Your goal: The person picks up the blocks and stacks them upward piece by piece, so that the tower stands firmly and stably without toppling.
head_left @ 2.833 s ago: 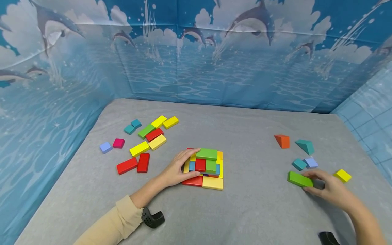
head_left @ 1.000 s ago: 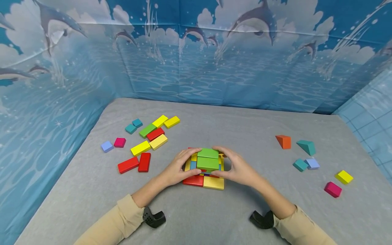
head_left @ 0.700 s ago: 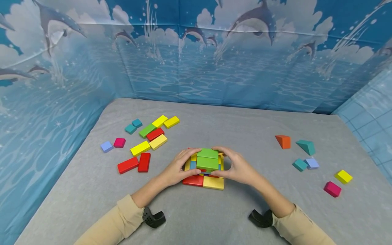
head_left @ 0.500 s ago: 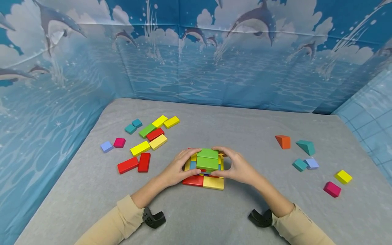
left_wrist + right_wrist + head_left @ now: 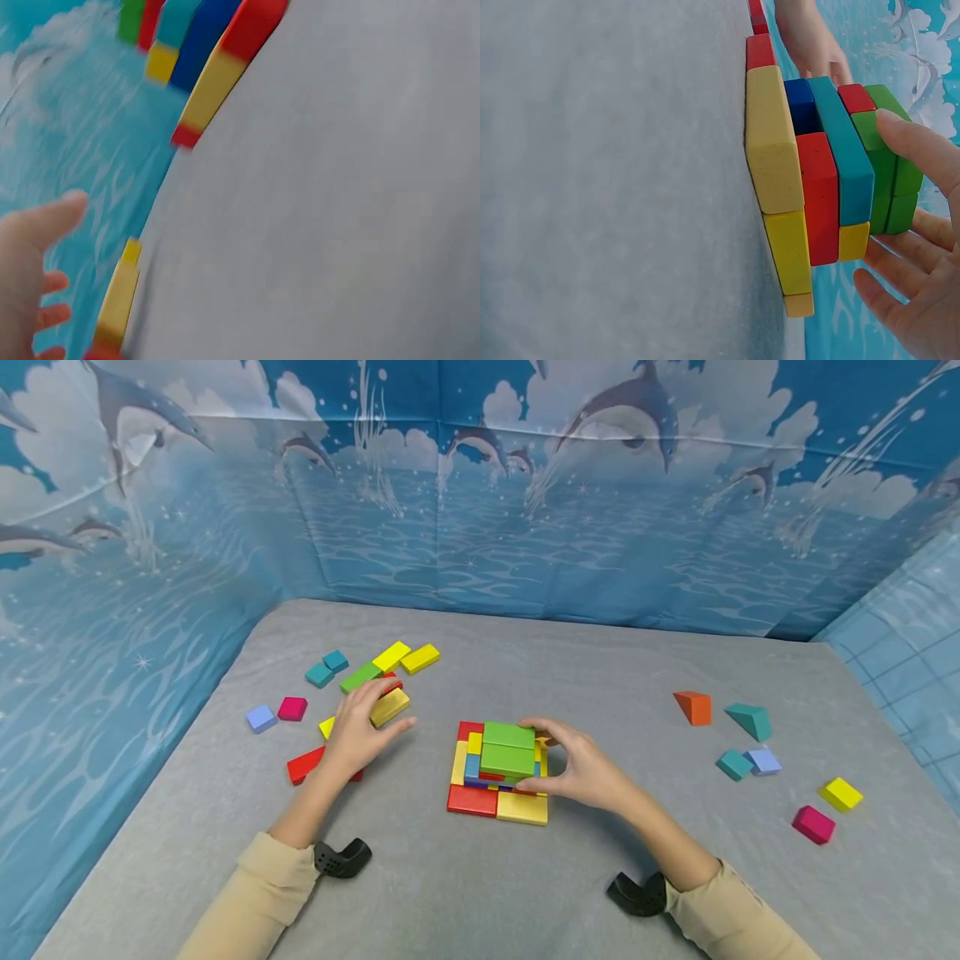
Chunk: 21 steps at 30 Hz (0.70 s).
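A stack of coloured wooden blocks stands in the middle of the grey cloth, layered in red, yellow, blue and green. Two long green blocks, the front one and the rear one, lie side by side on top. My right hand holds their right end between thumb and fingers; in the right wrist view its thumb touches the green at the front. My left hand is over the loose blocks at left, thumb and fingers apart, nothing held. It partly hides a yellow block, a red block and others.
Teal blocks, a magenta block and a pale blue block lie at far left. On the right are an orange wedge, a teal wedge and several small blocks. A dolphin-print curtain borders the cloth.
The right hand brought a green block from the right onto the stack, beside the other green one, and stays there. The left hand has left the stack and moved left over the loose blocks.
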Motion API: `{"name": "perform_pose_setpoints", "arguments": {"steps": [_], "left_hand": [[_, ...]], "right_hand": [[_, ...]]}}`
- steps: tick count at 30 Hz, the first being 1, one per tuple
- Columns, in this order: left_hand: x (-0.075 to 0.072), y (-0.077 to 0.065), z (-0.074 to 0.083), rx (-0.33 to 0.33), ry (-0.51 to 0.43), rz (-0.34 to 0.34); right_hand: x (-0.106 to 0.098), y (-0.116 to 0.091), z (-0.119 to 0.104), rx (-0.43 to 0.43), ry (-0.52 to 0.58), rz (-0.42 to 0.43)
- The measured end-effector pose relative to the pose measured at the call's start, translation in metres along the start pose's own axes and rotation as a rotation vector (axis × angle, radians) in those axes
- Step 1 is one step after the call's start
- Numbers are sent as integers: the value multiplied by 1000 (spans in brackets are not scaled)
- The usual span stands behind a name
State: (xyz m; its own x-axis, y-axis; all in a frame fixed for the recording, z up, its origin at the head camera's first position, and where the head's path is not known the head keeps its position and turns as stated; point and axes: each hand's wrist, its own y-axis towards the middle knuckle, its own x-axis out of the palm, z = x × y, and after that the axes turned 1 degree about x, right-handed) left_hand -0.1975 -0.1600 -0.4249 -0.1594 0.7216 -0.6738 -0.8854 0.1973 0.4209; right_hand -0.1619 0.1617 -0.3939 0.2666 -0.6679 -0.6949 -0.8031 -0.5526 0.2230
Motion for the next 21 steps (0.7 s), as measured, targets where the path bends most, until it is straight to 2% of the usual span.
{"name": "perform_pose_setpoints", "arguments": {"steps": [3,9,14,21], "left_hand": [[-7,-2,-14,-23,85,44],[-11,-5,-23,-97,198,6],[-12,-5,-24,-130,220,-18],[-11,-5,-23,-101,216,-10]], "right_hand": [[0,-1,0,-3,0,3],[1,-1,1,-8,-4,7],[1,-1,1,-8,0,7],[1,-1,0,3,-1,-1]]}}
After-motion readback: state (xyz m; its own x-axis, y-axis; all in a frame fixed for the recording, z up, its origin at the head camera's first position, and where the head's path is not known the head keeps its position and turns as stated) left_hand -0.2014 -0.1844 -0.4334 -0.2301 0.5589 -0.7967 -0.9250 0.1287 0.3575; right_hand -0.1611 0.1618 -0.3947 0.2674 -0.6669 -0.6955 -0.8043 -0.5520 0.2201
